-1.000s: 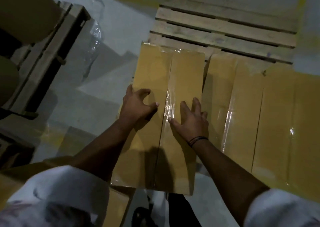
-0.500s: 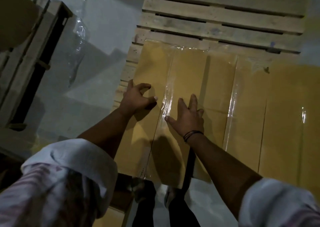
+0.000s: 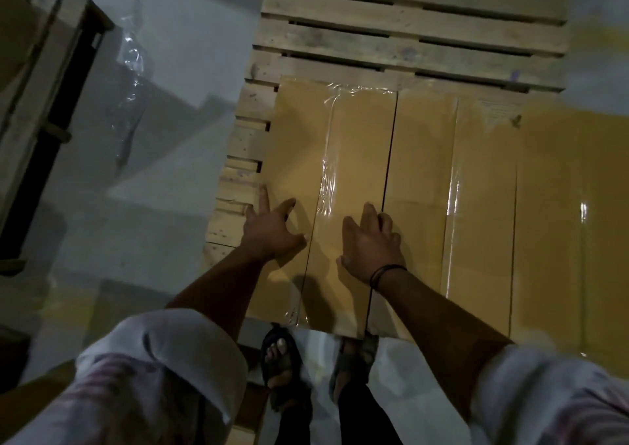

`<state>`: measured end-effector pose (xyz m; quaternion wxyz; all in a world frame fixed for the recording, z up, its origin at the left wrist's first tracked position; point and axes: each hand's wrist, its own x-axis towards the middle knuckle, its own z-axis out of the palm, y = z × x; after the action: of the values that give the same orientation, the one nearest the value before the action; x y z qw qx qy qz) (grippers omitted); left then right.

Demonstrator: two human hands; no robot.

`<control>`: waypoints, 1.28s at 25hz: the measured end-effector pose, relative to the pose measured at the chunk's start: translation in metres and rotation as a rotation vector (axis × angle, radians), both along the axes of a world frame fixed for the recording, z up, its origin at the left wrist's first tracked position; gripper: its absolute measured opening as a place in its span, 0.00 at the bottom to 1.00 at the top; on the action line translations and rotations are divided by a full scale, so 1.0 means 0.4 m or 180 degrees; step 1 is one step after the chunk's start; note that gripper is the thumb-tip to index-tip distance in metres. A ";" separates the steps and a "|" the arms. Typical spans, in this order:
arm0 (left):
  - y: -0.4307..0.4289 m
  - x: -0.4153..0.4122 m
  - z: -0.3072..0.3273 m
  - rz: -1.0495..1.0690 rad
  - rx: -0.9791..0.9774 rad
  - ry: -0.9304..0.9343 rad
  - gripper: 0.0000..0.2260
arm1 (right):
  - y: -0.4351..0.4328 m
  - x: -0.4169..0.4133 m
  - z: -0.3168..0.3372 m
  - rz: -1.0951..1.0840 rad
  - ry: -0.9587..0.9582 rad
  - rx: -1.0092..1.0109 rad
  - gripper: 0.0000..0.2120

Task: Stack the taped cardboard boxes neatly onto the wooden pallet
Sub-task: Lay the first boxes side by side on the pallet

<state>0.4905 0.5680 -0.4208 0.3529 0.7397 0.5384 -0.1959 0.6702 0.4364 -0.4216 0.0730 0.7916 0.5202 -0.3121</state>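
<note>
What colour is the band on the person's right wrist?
Black. The thin wristband shows best in the head view.

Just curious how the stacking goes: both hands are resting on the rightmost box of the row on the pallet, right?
Not quite. The head view shows the left hand and right hand resting on the leftmost box of the row on the pallet, not the rightmost.

We see through one wide-angle head camera, aimed forward and steeply down, close above the wooden pallet (image 3: 408, 38); the wearer's feet (image 3: 279, 359) sit near the lower edge, the floor (image 3: 177, 70) left.
</note>
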 end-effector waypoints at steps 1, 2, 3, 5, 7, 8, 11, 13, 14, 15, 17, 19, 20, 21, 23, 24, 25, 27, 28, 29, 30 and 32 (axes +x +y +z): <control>-0.029 -0.014 0.011 -0.0080 -0.0062 0.0047 0.44 | -0.023 -0.018 0.002 0.0057 -0.0006 -0.0051 0.38; -0.061 -0.029 0.020 -0.0174 -0.0089 0.0122 0.45 | -0.047 -0.037 0.003 0.0100 -0.0016 -0.0094 0.40; -0.094 -0.044 0.023 -0.0292 -0.0078 0.0189 0.46 | -0.072 -0.057 0.004 0.0126 -0.0033 -0.0129 0.42; -0.152 -0.083 0.021 -0.0524 -0.0043 0.0368 0.48 | -0.119 -0.099 0.005 0.0109 -0.0038 -0.0220 0.46; -0.198 -0.119 0.013 -0.0776 -0.0027 0.0507 0.52 | -0.161 -0.138 0.005 0.0099 -0.0014 -0.0302 0.50; -0.216 -0.136 0.009 -0.0861 -0.0013 0.0523 0.54 | -0.181 -0.155 0.005 0.0111 -0.0011 -0.0341 0.51; -0.248 -0.167 0.001 -0.0953 0.0080 0.0459 0.54 | -0.234 -0.196 0.006 0.0062 -0.0011 -0.0375 0.50; -0.256 -0.173 0.002 -0.0966 0.0131 0.0424 0.52 | -0.263 -0.210 0.004 0.0008 -0.0009 -0.0359 0.51; -0.256 -0.177 0.003 -0.0993 0.0130 0.0424 0.52 | -0.275 -0.219 0.003 -0.0014 0.0003 -0.0371 0.52; -0.257 -0.181 0.005 -0.1023 0.0096 0.0427 0.53 | -0.289 -0.229 0.001 -0.0044 0.0008 -0.0378 0.52; -0.261 -0.189 0.000 -0.1094 0.0036 0.0417 0.56 | -0.316 -0.237 -0.005 -0.0126 -0.0033 -0.0317 0.49; -0.272 -0.203 -0.006 -0.1187 0.0080 0.0485 0.57 | -0.333 -0.240 -0.015 -0.0140 -0.0148 -0.0178 0.47; -0.281 -0.211 -0.008 -0.1241 0.0124 0.0556 0.57 | -0.341 -0.239 -0.021 -0.0119 -0.0184 -0.0105 0.45; -0.291 -0.218 -0.010 -0.1293 0.0182 0.0617 0.57 | -0.346 -0.238 -0.027 -0.0085 -0.0201 -0.0037 0.43; -0.306 -0.225 -0.017 -0.1322 0.0334 0.0609 0.54 | -0.354 -0.228 -0.038 -0.0025 -0.0229 0.0061 0.39; -0.309 -0.224 -0.018 -0.1332 0.0414 0.0607 0.52 | -0.356 -0.221 -0.040 0.0009 -0.0250 0.0100 0.38; -0.311 -0.219 -0.019 -0.1365 0.0478 0.0639 0.51 | -0.359 -0.216 -0.043 0.0036 -0.0272 0.0135 0.37; -0.310 -0.212 -0.022 -0.1423 0.0558 0.0734 0.50 | -0.359 -0.210 -0.047 0.0079 -0.0315 0.0161 0.36; -0.310 -0.209 -0.023 -0.1444 0.0581 0.0770 0.49 | -0.359 -0.209 -0.046 0.0100 -0.0341 0.0154 0.36; -0.309 -0.209 -0.024 -0.1468 0.0595 0.0793 0.48 | -0.358 -0.208 -0.045 0.0111 -0.0364 0.0152 0.36; -0.309 -0.209 -0.024 -0.1487 0.0614 0.0802 0.47 | -0.358 -0.208 -0.042 0.0116 -0.0382 0.0159 0.36; -0.308 -0.211 -0.024 -0.1519 0.0677 0.0788 0.47 | -0.357 -0.208 -0.037 0.0128 -0.0397 0.0188 0.36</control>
<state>0.4062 0.4447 -0.4303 0.1488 0.8488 0.4056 -0.3047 0.5869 0.2936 -0.4363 0.0881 0.8007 0.5394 -0.2452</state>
